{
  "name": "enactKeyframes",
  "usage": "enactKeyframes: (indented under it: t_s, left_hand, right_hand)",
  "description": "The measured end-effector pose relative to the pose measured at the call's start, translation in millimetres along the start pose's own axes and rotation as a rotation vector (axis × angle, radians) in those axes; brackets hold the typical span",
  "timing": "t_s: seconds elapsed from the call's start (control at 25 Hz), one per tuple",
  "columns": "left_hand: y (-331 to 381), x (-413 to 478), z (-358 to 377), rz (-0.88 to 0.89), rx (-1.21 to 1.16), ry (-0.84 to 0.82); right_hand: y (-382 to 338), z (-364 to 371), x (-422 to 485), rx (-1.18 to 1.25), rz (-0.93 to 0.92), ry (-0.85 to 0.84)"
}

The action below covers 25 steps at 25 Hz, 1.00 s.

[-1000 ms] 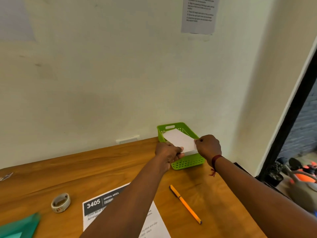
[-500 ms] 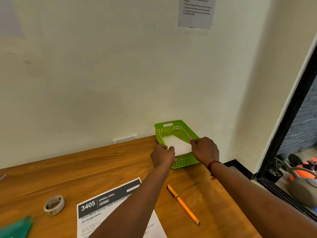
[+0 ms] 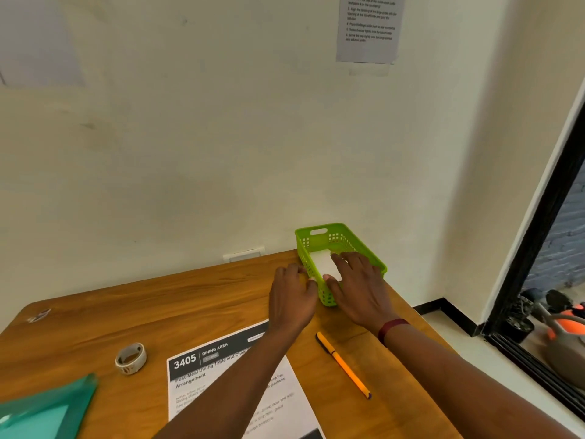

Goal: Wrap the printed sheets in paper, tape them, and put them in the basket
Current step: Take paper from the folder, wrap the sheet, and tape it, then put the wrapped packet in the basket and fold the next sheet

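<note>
Green basket (image 3: 316, 241): near wall partly hidden behind the right hand (image 3: 357, 288). White packet (image 3: 320, 263) inside it: near end covered by that hand's fingers. Left hand (image 3: 292, 296) at the basket's near-left corner: grip or mere contact cannot be told. Printed sheet (image 3: 218, 365) in front of the basket: crossed by the left forearm, cut by the bottom edge, small print unreadable. Teal folder (image 3: 47, 407) far left of the basket: blurred, cut at 2 edges. Wall notice (image 3: 368, 26) above the basket: top cut off, text illegible. Small item (image 3: 39, 315) well left of the basket: too small to identify.
</note>
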<state>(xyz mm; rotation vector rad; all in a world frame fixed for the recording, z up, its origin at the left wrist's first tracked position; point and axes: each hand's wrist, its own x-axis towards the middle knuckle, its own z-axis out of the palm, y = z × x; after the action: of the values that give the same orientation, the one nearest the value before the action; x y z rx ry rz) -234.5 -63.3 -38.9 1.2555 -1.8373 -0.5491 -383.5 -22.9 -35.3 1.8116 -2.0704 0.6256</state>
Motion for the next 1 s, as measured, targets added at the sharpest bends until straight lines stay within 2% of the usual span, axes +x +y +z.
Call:
enactKeyframes:
  t_s: [0.2,0.32,0.44,0.64,0.8,1.0]
  left_hand:
    - [-38,-57,-57,0.069,0.088,0.006]
    - [-69,-100,-88,0.043,0.183,0.005]
    - [-91,-141,-115,-0.060,0.284,0.004]
    - [-115,-190,-142,-0.121,0.539,-0.183]
    - [-122,-200,-151,-0.064,0.625,-0.249]
    - [-127,-200,-152,-0.054,0.626,-0.265]
  right_hand:
    - [-54,-8,-48,0.139,-0.124,-0.090]
    - [-82,2,-93,0.164,-0.202,-0.174]
    - [-105,9,-127,0.196,-0.273,-0.329]
    - [-137,17,-166,0.199,-0.323,-0.529]
    - [-155,25,-187,0.247,-0.210,-0.515]
    - [-176,23,-203,0.227,-0.181,-0.482]
